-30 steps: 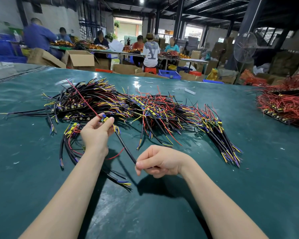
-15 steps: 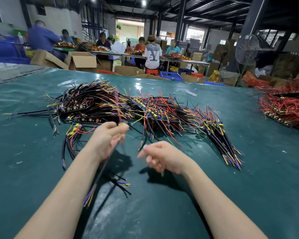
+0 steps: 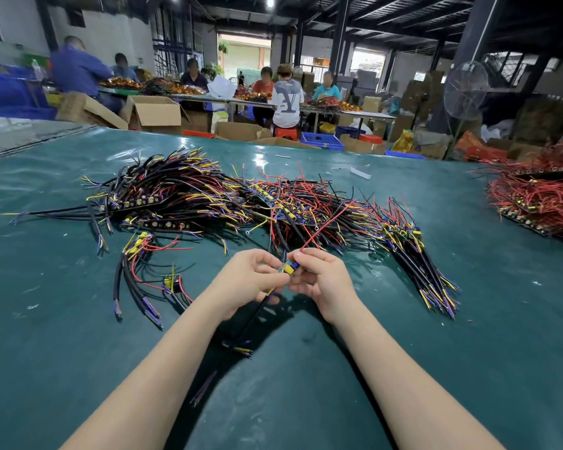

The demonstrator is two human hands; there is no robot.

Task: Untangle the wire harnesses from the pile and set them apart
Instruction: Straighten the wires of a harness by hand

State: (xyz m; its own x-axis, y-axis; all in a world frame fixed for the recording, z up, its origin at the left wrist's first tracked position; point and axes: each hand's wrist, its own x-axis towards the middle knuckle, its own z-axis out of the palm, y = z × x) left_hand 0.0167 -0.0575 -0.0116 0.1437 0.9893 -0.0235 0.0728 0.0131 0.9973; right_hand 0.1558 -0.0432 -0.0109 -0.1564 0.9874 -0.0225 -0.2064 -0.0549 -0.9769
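A wide tangled pile of wire harnesses (image 3: 208, 196), black, red, yellow and purple, stretches across the green table (image 3: 468, 336). In front of it my left hand (image 3: 247, 280) and my right hand (image 3: 322, 280) meet and pinch the small yellow and blue component end of one harness (image 3: 288, 267). A red wire (image 3: 325, 224) runs up from that end toward the pile. Its black cable (image 3: 251, 319) hangs down below my left hand, between my forearms. A few separated harnesses (image 3: 137, 271) lie at the left of my hands.
A bundle of black cables (image 3: 426, 271) fans out to the right of my hands. A red wire pile (image 3: 540, 196) lies at the table's right edge. Beyond the table are cardboard boxes (image 3: 153, 113), seated people at a bench and a standing fan (image 3: 465, 89).
My right hand has come up and joined my left on the harness's component end. Both hands have shifted to the right, and the black cable now dangles below them.
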